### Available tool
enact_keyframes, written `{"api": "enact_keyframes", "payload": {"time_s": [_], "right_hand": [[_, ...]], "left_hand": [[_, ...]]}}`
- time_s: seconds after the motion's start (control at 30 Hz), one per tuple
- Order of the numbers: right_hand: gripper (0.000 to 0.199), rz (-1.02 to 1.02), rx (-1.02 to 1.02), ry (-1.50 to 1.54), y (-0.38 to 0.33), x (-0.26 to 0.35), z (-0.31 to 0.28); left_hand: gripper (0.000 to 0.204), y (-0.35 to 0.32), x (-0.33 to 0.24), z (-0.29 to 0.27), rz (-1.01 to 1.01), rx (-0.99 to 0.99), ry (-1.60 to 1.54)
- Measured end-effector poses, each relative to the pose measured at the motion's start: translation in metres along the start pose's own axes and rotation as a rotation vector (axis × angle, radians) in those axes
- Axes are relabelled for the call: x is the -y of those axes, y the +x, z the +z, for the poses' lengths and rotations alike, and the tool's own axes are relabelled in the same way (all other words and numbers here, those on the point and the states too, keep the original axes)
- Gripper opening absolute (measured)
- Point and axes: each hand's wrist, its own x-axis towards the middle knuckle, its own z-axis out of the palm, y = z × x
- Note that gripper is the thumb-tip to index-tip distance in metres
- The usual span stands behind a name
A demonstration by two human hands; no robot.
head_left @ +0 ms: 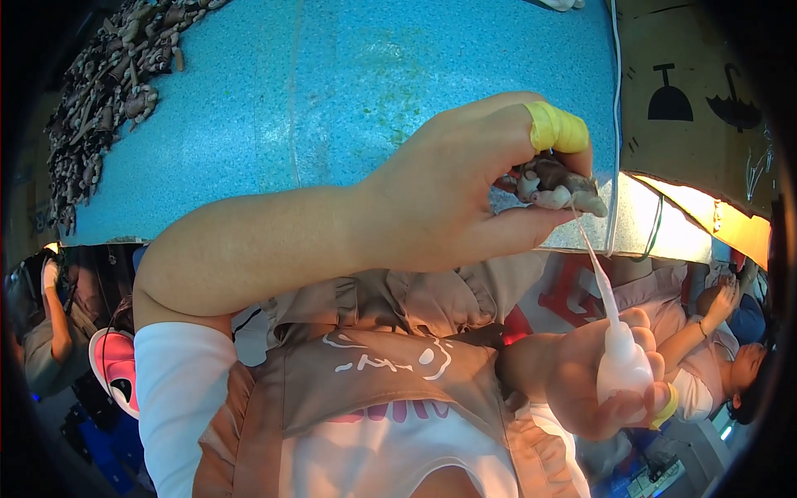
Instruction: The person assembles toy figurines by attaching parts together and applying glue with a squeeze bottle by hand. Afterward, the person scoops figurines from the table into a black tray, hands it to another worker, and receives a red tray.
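My left hand (465,178) reaches across to the right edge of the blue table, its index finger wrapped in yellow tape. Between its thumb and fingers it grips a small figurine (552,178) in dark brown and pale beige, partly covered by the fingers. Below it, my right hand (573,386) is closed round a small white squeeze bottle (623,369) with a long, thin nozzle. The nozzle points up, and its tip meets or nearly meets the underside of the figurine. Yellow tape also wraps a finger of my right hand.
A heap of similar brown and beige figurines (124,91) lies at the far left of the blue table (249,124). A white cable (615,124) runs along its right side. Beyond stands a cardboard box (689,108). Other people sit at both sides, one person's hand (724,300) at right.
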Motion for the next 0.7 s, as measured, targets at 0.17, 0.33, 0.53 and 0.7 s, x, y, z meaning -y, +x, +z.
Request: {"api": "enact_keyframes", "payload": {"time_s": [0.17,0.33,0.53,0.7], "right_hand": [[0.015,0.001,0.015,-0.018,0.0006,0.0024,-0.0010],[0.015,0.010,0.066,-0.042,0.0007,0.0032,-0.0010],[0.015,-0.003,0.060,-0.017,0.0005,0.0028,-0.0009],[0.014,-0.010,0.040,-0.024,0.0016,0.0048,0.0007]], "left_hand": [[0.032,0.0013,-0.0017,-0.0010,0.037,-0.014,0.047],[0.033,0.0003,-0.0013,-0.0004,0.023,-0.017,0.045],[0.033,0.0003,-0.0009,0.0002,0.032,-0.022,0.028],[0.033,0.0004,-0.0006,-0.0004,0.029,-0.006,0.034]]}}
